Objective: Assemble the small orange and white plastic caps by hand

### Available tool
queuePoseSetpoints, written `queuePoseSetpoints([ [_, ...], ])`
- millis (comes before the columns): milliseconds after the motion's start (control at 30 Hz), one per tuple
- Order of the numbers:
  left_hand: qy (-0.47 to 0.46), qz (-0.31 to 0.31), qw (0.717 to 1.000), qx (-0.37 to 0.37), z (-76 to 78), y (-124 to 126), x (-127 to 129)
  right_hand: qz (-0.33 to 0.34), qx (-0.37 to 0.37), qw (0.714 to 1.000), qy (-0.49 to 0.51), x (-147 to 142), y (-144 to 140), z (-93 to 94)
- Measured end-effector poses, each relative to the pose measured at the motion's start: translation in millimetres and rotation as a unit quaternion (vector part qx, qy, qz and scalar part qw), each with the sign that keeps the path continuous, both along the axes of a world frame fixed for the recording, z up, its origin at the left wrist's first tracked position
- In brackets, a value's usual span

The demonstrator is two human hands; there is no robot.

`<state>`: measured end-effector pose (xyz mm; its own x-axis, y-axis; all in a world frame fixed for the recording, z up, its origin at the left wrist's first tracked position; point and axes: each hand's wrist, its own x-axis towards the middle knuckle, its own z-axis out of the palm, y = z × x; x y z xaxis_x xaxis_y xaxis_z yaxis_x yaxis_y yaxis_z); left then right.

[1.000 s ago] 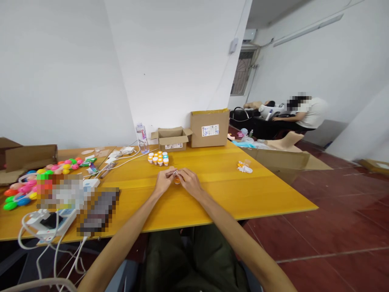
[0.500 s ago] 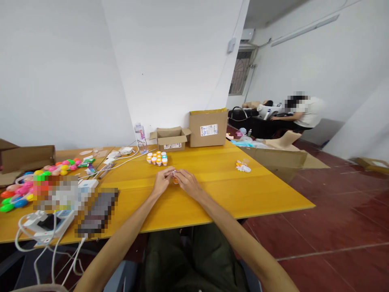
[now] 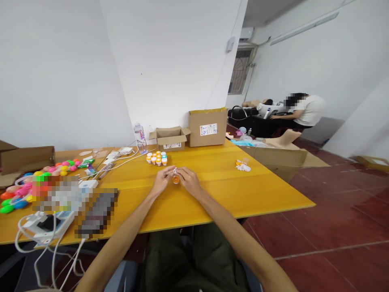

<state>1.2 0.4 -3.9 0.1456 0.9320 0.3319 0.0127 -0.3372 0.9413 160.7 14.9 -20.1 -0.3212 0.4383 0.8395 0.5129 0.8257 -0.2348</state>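
Note:
Over the middle of the table, my left hand (image 3: 161, 180) and my right hand (image 3: 189, 180) meet with fingertips pinched together. Between them is a small white piece (image 3: 175, 172), its exact kind too small to make out. Just below it, close to the fingers, shows a round orange cup-like part (image 3: 176, 179); whether it rests on the table I cannot tell. Beyond my hands stands a cluster of small jars (image 3: 157, 158) in white and orange, with a teal one among them. White and orange loose parts (image 3: 242, 165) lie off to the right.
An open small carton (image 3: 170, 140) and a larger cardboard box (image 3: 207, 127) stand at the back beside a water bottle (image 3: 140, 138). Leftward lie colourful plastic pieces (image 3: 18, 190), a power strip (image 3: 62, 219) with cables and a phone (image 3: 97, 211). A seated person (image 3: 311, 111) is farther right.
My fingers have shifted slightly around the white piece, and more of the round orange part shows beneath them. The jars and boxes stay in place.

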Motion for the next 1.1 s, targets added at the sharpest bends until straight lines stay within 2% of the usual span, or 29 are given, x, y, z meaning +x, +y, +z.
queuePoseSetpoints([
  [233, -0.039, 0.033, 0.998, -0.032, 7.3, -3, 0, 0.082, -0.099, 0.987, 0.099, -1, -5, 10.6],
  [467, -0.045, 0.073, 0.995, -0.041, 11.0, -6, 2, 0.151, -0.196, 0.954, 0.168, -5, -8, 16.7],
  [833, -0.032, 0.037, 0.998, -0.035, 16.1, -10, 6, 0.155, -0.292, 0.913, 0.237, -5, 0, 10.8],
  [1100, 0.008, 0.027, 1.000, 0.002, 15.0, -8, 5, 0.171, -0.304, 0.908, 0.233, -4, -2, 12.4],
])
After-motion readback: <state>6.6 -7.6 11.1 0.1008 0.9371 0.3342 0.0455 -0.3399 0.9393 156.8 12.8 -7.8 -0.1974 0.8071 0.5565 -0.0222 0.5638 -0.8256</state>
